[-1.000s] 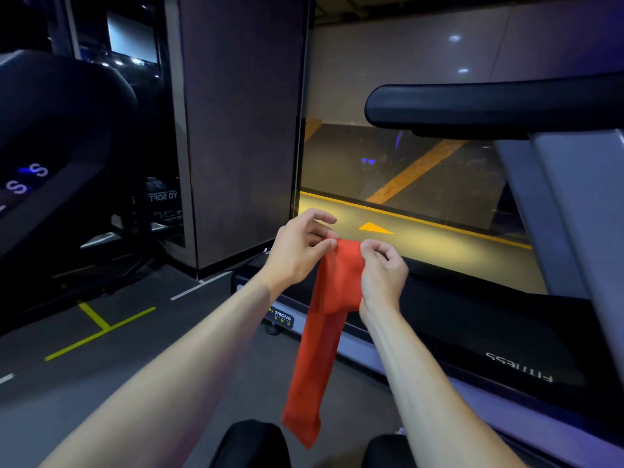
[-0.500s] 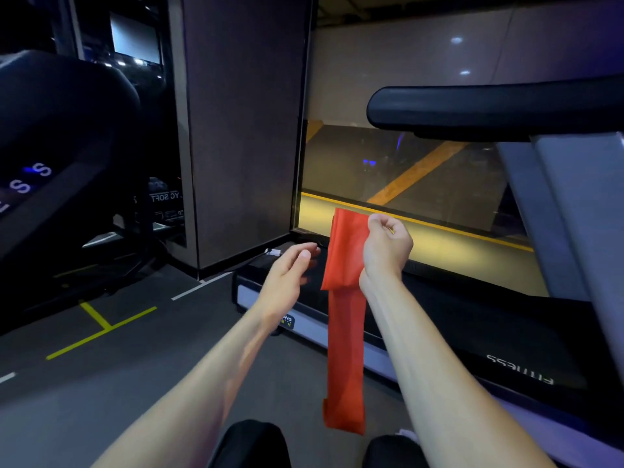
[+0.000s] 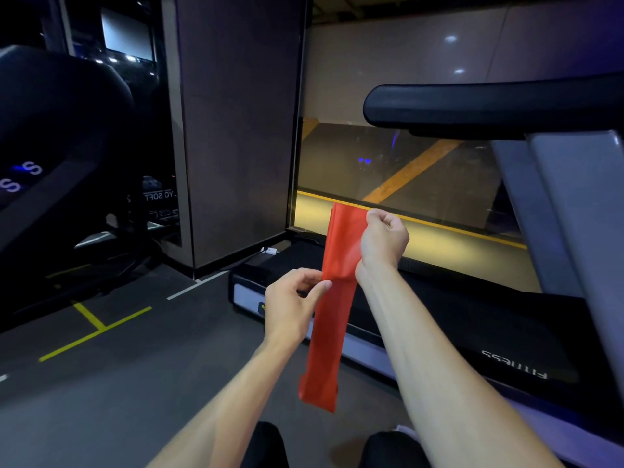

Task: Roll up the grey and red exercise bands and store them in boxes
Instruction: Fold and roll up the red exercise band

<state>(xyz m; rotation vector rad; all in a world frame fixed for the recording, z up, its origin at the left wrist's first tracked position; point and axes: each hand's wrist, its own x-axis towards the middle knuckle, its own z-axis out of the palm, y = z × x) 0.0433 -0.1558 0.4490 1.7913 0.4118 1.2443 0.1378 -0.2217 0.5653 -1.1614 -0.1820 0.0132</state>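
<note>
Dim gym interior, mixed warm and blue-violet light.
Brightest zone is the yellow-lit strip behind the glass [image 3: 405,170]; two ceiling-light reflections glare off the wall [image 3: 452,55] top right. Left side nearly black, only blue glowing logos and a pale screen [image 3: 126,35]. Arms are evenly lit, soft shadows. The band [image 3: 332,309] reads saturated, slight motion blur near the right hand [image 3: 383,243]. Wide-angle bending at edges; treadmill [image 3: 472,332] frame curves.
</note>
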